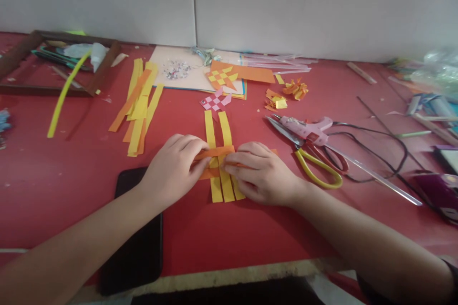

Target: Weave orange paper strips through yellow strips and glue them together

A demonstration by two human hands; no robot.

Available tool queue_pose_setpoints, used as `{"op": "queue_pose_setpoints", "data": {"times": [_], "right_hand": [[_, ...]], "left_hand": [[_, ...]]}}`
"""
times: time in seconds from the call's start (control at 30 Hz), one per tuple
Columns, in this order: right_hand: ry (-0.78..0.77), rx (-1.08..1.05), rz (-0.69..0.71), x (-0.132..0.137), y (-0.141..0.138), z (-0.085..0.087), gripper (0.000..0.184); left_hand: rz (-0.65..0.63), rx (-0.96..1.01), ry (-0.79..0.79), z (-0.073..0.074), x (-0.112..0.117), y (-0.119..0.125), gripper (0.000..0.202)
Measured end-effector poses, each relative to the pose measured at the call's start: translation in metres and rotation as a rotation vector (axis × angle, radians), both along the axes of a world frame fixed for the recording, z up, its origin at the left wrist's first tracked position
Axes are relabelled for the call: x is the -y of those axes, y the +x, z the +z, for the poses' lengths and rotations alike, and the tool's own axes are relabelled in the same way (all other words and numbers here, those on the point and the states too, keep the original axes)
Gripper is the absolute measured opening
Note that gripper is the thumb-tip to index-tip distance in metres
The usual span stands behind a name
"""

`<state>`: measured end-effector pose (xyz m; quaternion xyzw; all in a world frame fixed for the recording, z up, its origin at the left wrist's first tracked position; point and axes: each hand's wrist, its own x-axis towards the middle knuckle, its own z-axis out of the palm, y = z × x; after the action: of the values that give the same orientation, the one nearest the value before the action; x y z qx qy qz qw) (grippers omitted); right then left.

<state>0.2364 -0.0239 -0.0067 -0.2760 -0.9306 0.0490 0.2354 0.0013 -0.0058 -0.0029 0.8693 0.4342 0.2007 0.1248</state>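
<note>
Yellow paper strips (224, 129) lie side by side on the red table (53, 186), running away from me, with orange strips (214, 152) woven across them. My left hand (175, 167) is closed, pinching the left end of the orange strips. My right hand (261, 171) is closed too, its fingertips pinching the orange strip where it crosses the yellow ones. Both hands rest on the table and hide the middle of the weave.
A black phone (138, 248) lies under my left forearm. Scissors (315, 164) and a pink glue gun (307, 128) with its cable lie at the right. Loose strips (139, 105), a small pink woven fish (215, 101), a wooden frame (25, 50) and paper sheets (186, 76) lie beyond.
</note>
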Motion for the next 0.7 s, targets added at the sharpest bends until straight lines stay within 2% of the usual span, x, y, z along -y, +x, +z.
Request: {"op": "queue_pose_setpoints", "data": {"times": [0.3, 0.57, 0.7], "right_hand": [[-0.070, 0.005, 0.017, -0.0012, 0.0008, 0.0001, 0.029], [-0.055, -0.004, 0.006, -0.0004, 0.0006, 0.0007, 0.030], [-0.062, -0.013, -0.001, -0.0006, 0.0006, 0.0002, 0.030]], "left_hand": [[0.008, 0.010, -0.056, 0.0009, -0.0009, -0.0012, 0.005], [-0.025, -0.043, 0.084, 0.0074, 0.0020, -0.0027, 0.009], [-0.032, -0.053, 0.101, 0.0056, 0.0016, -0.0038, 0.010]]}}
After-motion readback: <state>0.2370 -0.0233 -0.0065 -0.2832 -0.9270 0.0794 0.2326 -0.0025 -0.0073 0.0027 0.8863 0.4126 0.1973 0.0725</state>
